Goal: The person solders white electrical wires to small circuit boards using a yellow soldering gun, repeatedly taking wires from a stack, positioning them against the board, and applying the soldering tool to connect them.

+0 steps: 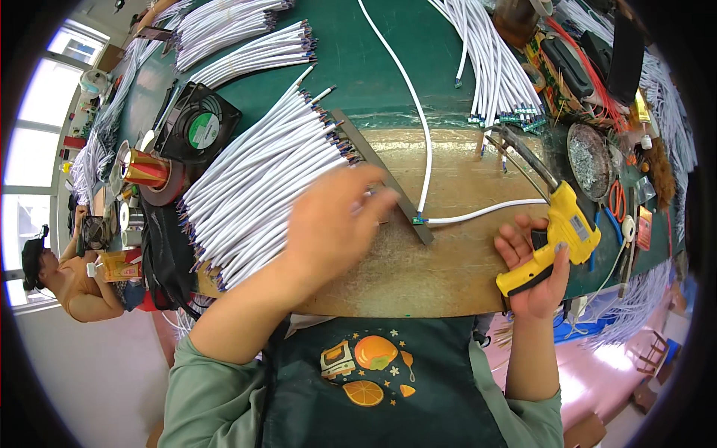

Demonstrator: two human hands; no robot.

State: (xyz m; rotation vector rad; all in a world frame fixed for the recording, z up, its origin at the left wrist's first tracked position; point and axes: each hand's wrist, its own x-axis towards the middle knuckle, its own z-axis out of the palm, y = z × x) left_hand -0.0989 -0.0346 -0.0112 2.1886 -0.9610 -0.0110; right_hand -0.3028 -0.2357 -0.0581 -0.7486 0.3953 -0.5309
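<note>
My right hand holds a yellow and black soldering gun by its handle, the fingers loosely curled. Its long metal tip points up and away to the left. My left hand is blurred by motion over the right side of a big pile of white cables; its fingers are too smeared to read. Just right of it, a dark grey metal bar lies slantwise on the worn brown board. At the bar's near end sits a tiny green circuit board, where two white cable lengths meet.
More white cable bundles lie at the far left, another at far right. A black fan stands left of the pile. A round dish and orange-handled scissors are at right. Another person sits at far left.
</note>
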